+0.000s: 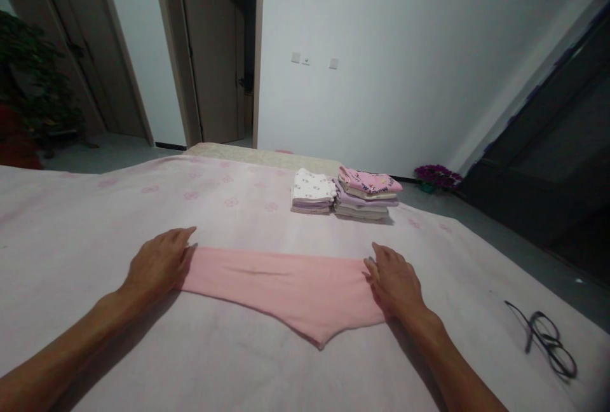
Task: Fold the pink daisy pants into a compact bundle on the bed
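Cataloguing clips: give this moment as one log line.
left hand: at left end of pink garment | right hand: at right end | beyond: folded stacks | right: eyeglasses

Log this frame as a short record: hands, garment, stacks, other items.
left hand: at the left end of the pink garment
right hand: at its right end
garment state: lying flat on the cloth
stacks: white-topped, left; pink-topped, right; both beyond the garment
glasses: right of the right hand

Matt, lightly creased cloth garment [305,288], matt cloth cover [223,355], smooth matt wall [381,94].
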`<control>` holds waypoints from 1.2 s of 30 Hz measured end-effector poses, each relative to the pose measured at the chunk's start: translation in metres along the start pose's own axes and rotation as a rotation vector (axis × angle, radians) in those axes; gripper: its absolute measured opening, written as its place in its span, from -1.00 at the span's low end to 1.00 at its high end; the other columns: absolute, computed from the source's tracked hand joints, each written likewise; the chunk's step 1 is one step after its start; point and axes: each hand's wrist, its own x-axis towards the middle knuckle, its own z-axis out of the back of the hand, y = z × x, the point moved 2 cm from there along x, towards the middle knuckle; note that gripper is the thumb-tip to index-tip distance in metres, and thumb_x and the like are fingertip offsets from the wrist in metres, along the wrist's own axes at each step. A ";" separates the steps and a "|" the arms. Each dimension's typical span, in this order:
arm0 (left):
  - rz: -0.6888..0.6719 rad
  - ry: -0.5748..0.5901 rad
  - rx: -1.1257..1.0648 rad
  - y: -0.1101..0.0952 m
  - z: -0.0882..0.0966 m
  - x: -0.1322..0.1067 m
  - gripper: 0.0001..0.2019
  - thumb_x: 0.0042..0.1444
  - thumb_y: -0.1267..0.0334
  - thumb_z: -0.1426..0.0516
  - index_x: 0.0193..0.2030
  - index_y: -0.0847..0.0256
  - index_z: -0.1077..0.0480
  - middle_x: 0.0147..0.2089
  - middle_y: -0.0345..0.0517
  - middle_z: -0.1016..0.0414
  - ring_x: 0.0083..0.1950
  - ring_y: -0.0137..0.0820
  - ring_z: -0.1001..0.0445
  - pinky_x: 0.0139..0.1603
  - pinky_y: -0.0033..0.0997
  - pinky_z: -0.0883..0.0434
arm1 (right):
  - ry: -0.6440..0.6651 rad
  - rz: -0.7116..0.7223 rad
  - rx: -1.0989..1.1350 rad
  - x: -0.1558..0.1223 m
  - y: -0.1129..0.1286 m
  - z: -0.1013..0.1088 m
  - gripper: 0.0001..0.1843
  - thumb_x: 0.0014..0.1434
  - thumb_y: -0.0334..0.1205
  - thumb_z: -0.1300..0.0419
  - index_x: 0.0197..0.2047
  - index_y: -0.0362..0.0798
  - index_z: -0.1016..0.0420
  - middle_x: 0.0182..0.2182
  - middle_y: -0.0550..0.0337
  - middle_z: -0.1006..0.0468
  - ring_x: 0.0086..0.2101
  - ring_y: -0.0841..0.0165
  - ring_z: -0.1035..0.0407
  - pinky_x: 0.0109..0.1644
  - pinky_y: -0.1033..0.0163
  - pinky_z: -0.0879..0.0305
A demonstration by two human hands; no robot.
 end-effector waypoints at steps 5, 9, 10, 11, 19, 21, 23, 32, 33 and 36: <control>-0.350 0.083 -0.326 -0.100 -0.027 0.002 -0.51 0.40 -0.01 0.11 0.27 0.13 -0.40 0.32 0.04 -0.44 0.35 -0.16 -0.37 0.34 -0.10 -0.37 | 0.039 0.515 0.197 -0.022 0.084 0.007 -0.60 0.33 -0.16 -0.08 0.15 -0.10 -0.50 0.41 -0.10 -0.16 0.41 -0.02 0.10 0.45 -0.20 0.09; -0.634 0.128 -0.384 -0.164 -0.055 -0.005 -0.47 0.42 0.03 0.10 0.43 0.18 -0.21 0.46 0.09 -0.21 0.49 -0.17 -0.15 0.45 -0.04 -0.23 | 0.155 0.535 0.320 -0.036 0.137 0.005 -0.40 0.44 -0.07 0.09 0.44 -0.14 -0.15 0.44 -0.07 -0.08 0.43 0.13 0.10 0.48 -0.07 0.05; -0.659 0.157 -0.356 -0.171 -0.059 -0.006 -0.44 0.42 0.01 0.10 0.45 0.21 -0.17 0.48 0.12 -0.16 0.51 -0.15 -0.11 0.47 0.00 -0.18 | 0.186 0.509 0.330 -0.036 0.141 0.003 -0.36 0.45 -0.03 0.12 0.47 -0.17 -0.06 0.45 -0.09 -0.05 0.43 0.14 0.10 0.48 -0.07 0.06; -0.669 0.197 -0.315 -0.176 -0.062 -0.006 -0.41 0.41 -0.02 0.10 0.47 0.22 -0.13 0.50 0.14 -0.11 0.52 -0.13 -0.07 0.48 0.03 -0.14 | 0.214 0.483 0.328 -0.035 0.140 0.002 -0.33 0.46 0.00 0.15 0.49 -0.21 -0.01 0.45 -0.12 -0.02 0.43 0.14 0.12 0.48 -0.07 0.08; -0.698 0.352 -0.109 -0.145 -0.055 -0.003 -0.37 0.40 -0.13 0.14 0.53 -0.03 0.09 0.57 -0.02 0.17 0.57 -0.13 0.12 0.51 -0.01 0.05 | 0.270 0.184 0.088 -0.016 0.053 -0.014 -0.28 0.44 0.04 0.15 0.48 -0.28 -0.04 0.45 -0.17 0.02 0.44 0.11 0.16 0.48 -0.13 0.25; -0.702 0.314 -0.100 -0.130 -0.055 -0.003 -0.37 0.40 -0.13 0.12 0.54 -0.07 0.11 0.58 -0.05 0.17 0.57 -0.15 0.10 0.51 -0.05 0.06 | 0.260 0.126 0.023 -0.013 0.033 -0.018 -0.26 0.44 0.06 0.18 0.48 -0.29 -0.04 0.44 -0.18 -0.01 0.44 0.11 0.15 0.49 -0.13 0.31; -0.696 0.281 -0.093 -0.113 -0.057 -0.005 -0.35 0.39 -0.13 0.11 0.54 -0.07 0.17 0.58 -0.07 0.17 0.57 -0.17 0.09 0.51 -0.08 0.06 | 0.253 0.091 -0.024 -0.012 0.018 -0.020 -0.25 0.44 0.08 0.21 0.47 -0.28 -0.05 0.44 -0.16 -0.03 0.44 0.11 0.15 0.49 -0.13 0.37; -0.446 0.224 0.010 -0.013 -0.062 -0.013 -0.29 0.35 -0.17 0.08 0.54 0.00 0.13 0.56 -0.10 0.10 0.55 -0.11 0.05 0.50 -0.03 0.09 | 0.236 0.098 -0.044 -0.009 0.005 -0.027 -0.27 0.43 0.08 0.23 0.47 -0.19 -0.09 0.44 -0.07 -0.07 0.43 0.14 0.13 0.48 -0.12 0.34; -0.401 0.217 0.025 0.000 -0.061 -0.014 -0.30 0.35 -0.17 0.09 0.54 0.03 0.11 0.56 -0.09 0.09 0.55 -0.10 0.04 0.50 -0.02 0.08 | 0.229 0.100 -0.041 -0.009 0.005 -0.028 -0.27 0.42 0.08 0.23 0.47 -0.19 -0.09 0.44 -0.07 -0.08 0.43 0.14 0.12 0.48 -0.12 0.33; -0.285 0.204 0.070 0.034 -0.059 -0.018 -0.32 0.37 -0.13 0.14 0.53 0.10 0.03 0.55 -0.06 0.04 0.55 -0.09 0.04 0.47 0.03 0.04 | 0.219 0.106 -0.051 -0.009 0.004 -0.029 -0.27 0.42 0.07 0.21 0.47 -0.22 -0.10 0.43 -0.10 -0.08 0.43 0.13 0.11 0.48 -0.13 0.32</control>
